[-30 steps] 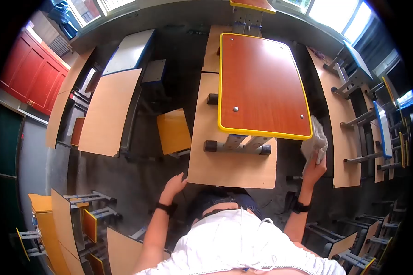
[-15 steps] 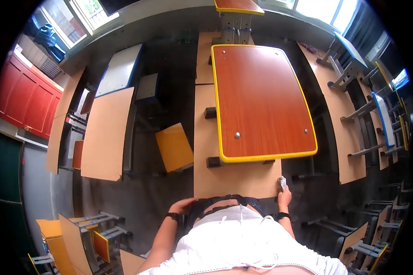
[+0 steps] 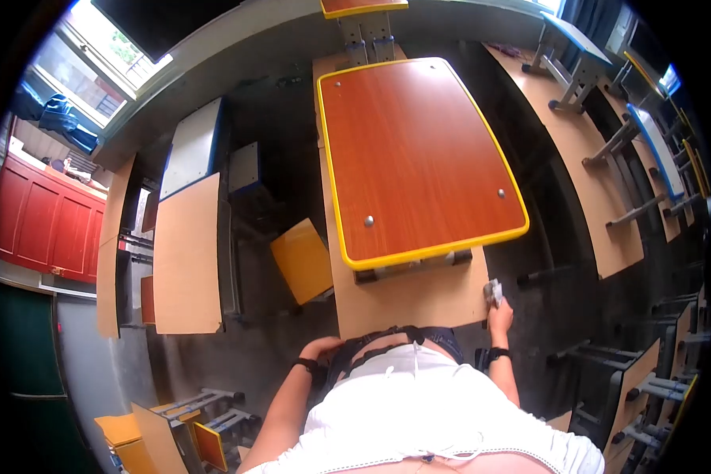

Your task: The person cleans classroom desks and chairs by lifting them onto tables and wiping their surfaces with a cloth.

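My right hand [image 3: 500, 317] is closed around a crumpled greyish-white cloth [image 3: 494, 292], just off the right edge of a tan tabletop [image 3: 419, 296]. Beside my hip, at the near left corner of that tabletop, my left hand [image 3: 321, 347] hangs with its fingers loosely stretched and nothing seen in it; the fingertips are partly hard to make out. A stool [image 3: 423, 158] with a red-brown seat, yellow rim and metal bolts stands upright on the tabletop in front of me.
Another yellow-rimmed stool [image 3: 363, 8] stands farther back. On the floor to the left is an orange-yellow stool [image 3: 302, 261]. A tan table [image 3: 188, 261] stands left of it, and a long table [image 3: 584, 166] with upturned stools runs along the right. More furniture [image 3: 166, 434] lies behind at left.
The view has shifted, so the stool on the tabletop appears farther left and higher. My right hand, still with the cloth, appears slightly higher and farther right. My left hand stays by my hip.
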Action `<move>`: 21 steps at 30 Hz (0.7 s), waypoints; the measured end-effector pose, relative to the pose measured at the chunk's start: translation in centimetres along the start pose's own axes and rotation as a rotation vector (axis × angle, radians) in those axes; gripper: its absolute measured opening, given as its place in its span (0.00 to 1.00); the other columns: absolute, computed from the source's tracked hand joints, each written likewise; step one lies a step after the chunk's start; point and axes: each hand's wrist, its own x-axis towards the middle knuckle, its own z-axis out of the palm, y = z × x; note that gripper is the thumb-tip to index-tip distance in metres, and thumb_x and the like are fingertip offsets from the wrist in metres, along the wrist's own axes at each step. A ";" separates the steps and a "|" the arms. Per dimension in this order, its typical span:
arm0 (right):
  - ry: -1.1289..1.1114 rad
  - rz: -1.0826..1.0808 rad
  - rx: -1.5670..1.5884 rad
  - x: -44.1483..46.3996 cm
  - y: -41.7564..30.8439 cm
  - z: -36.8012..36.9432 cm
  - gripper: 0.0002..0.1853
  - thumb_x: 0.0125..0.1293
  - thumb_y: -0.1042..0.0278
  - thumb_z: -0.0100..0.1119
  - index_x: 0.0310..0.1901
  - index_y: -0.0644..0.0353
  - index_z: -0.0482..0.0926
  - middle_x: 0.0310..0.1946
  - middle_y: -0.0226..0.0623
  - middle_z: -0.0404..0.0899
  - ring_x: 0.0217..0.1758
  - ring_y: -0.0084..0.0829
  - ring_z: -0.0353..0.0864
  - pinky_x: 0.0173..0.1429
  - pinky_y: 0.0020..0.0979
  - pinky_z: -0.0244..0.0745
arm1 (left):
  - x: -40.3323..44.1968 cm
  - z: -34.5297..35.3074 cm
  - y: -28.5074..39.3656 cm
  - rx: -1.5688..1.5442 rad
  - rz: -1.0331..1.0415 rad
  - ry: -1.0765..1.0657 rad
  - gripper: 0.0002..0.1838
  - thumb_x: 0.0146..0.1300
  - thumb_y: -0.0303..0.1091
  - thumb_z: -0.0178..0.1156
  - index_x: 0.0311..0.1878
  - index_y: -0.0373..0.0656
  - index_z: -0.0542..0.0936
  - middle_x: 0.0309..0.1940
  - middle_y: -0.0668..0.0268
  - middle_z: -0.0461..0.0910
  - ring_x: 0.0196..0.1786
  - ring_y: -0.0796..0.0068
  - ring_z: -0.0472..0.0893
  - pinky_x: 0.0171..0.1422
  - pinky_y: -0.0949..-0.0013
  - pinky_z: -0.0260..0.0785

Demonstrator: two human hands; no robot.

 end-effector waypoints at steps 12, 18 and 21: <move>0.556 -0.744 0.636 0.8 -19.3 -20.9 0.17 0.63 0.70 0.53 0.52 0.70 0.71 0.47 0.46 0.78 0.48 0.39 0.78 0.52 0.32 0.70 | -18.5 10.7 18.0 0.910 0.777 0.792 0.27 0.61 0.36 0.55 0.62 0.37 0.65 0.56 0.45 0.69 0.61 0.52 0.68 0.64 0.64 0.59; 0.361 -1.207 0.386 -6.0 -29.2 -17.4 0.25 0.47 0.76 0.56 0.51 0.56 0.76 0.53 0.39 0.75 0.62 0.38 0.70 0.66 0.42 0.58 | -24.7 19.9 22.1 0.935 1.225 0.989 0.35 0.58 0.30 0.57 0.68 0.43 0.56 0.66 0.53 0.59 0.66 0.55 0.62 0.68 0.63 0.54; 0.131 -1.315 0.422 -9.7 -32.3 -15.6 0.24 0.48 0.77 0.55 0.51 0.53 0.76 0.56 0.37 0.73 0.64 0.35 0.68 0.67 0.41 0.58 | -26.0 22.8 22.6 0.939 1.499 1.089 0.36 0.54 0.30 0.58 0.67 0.43 0.57 0.67 0.51 0.54 0.68 0.49 0.57 0.68 0.60 0.54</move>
